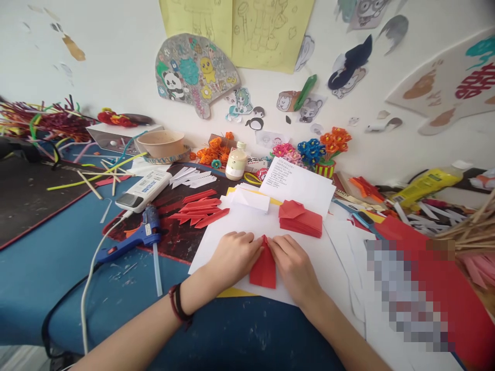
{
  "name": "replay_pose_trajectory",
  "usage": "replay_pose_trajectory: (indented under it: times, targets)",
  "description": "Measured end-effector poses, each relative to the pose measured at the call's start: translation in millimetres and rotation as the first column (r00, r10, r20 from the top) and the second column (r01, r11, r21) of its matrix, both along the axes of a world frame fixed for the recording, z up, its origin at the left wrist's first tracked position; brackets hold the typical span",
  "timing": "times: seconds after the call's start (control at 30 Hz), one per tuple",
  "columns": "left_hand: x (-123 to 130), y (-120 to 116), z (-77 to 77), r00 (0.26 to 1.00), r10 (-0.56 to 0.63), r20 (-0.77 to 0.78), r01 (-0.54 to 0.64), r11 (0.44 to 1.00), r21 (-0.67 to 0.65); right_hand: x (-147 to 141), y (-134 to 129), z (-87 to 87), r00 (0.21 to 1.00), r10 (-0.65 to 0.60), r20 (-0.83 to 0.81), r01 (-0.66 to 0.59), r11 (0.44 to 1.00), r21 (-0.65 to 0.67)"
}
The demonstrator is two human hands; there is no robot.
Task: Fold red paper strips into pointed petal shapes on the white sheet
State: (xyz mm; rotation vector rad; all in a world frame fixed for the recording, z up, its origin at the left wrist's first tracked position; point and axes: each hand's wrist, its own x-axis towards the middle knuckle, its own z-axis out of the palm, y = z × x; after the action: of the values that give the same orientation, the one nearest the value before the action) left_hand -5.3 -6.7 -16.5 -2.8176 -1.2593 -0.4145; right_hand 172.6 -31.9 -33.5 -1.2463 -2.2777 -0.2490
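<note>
A small sheet of red paper [263, 272] lies on white paper in front of me, its far end folded to a point. My left hand [238, 256] presses its curled fingers on the left side of that point. From the other side, the fingers of my right hand [291, 263] pinch the same folded tip. Just beyond my right hand sits a stack of red paper [300, 222] with a folded piece on top. Folded red paper strips [203, 207] lie in a pile beyond my left hand. A folded white paper [247, 200] rests behind the red sheet.
A blue glue gun [133, 239] and a white power bank [144, 191] with a cable lie to the left. A bottle [237, 162], a bowl [160, 143] and pipe-cleaner flowers [311, 151] stand along the wall. Paper scraps and a yellow bottle [429, 183] crowd the right.
</note>
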Motion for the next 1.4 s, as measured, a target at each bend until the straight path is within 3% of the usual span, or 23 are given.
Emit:
replay_pose_trajectory:
  times: [0.6,1.4]
  targets:
    - [1,0,4.5,1.000,-0.002,-0.007,0.002,1.000,-0.016,2,3,3.1,0.986,0.079,0.146,-0.097,0.988,0.121]
    - [-1,1,5.4,1.000,-0.002,0.002,0.003,1.000,-0.016,2,3,10.5,0.972,0.094,0.217,-0.114,0.990,0.083]
